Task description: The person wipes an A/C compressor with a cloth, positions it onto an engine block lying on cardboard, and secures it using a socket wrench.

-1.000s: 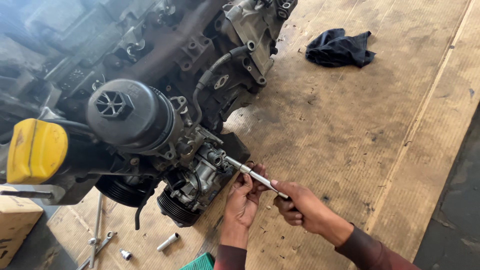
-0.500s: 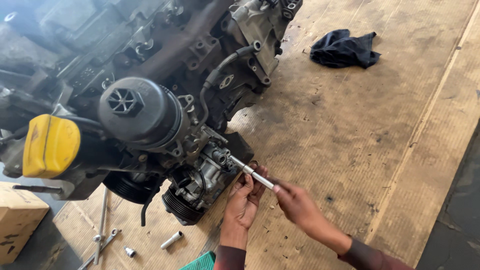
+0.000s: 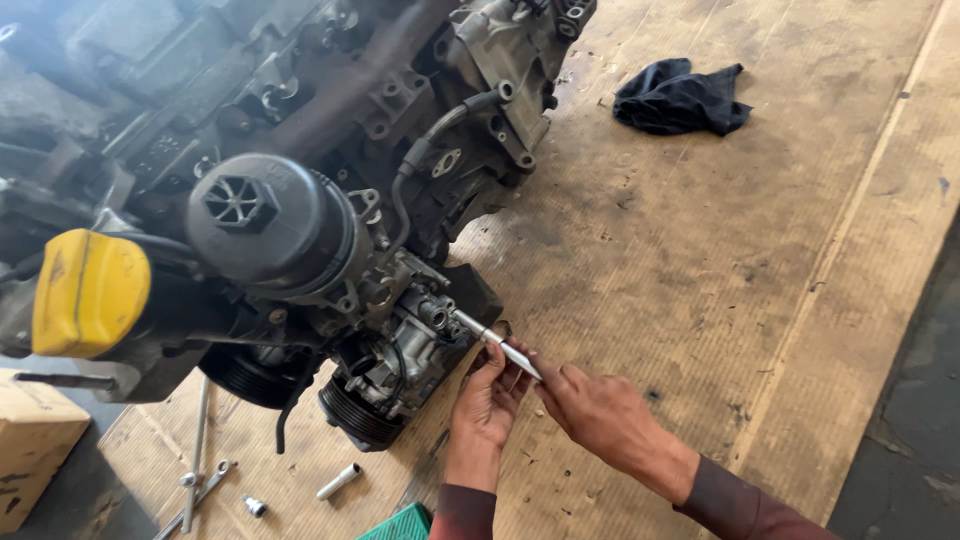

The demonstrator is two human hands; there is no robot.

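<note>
A dirty car engine (image 3: 330, 150) lies on a cardboard sheet (image 3: 700, 250). A thin metal extension bar (image 3: 495, 343) runs from a fitting on the engine's lower front down to my hands. My right hand (image 3: 600, 415) grips the bar's lower end. My left hand (image 3: 487, 400) sits just under the bar, fingers against it. A black round filter cap (image 3: 265, 215) and a yellow filler cap (image 3: 88, 292) stand out on the engine. Black ribbed pulleys (image 3: 355, 415) sit beside my left hand.
A dark rag (image 3: 680, 97) lies on the cardboard at the upper right. Loose sockets (image 3: 338, 481) and a long wrench (image 3: 198, 440) lie at the lower left. A cardboard box (image 3: 30, 445) stands at the left edge. A green object (image 3: 400, 524) shows at the bottom.
The view has shifted slightly, so the engine sits a little further right. Both hands stay on the bar; my right hand has turned slightly around its end.
</note>
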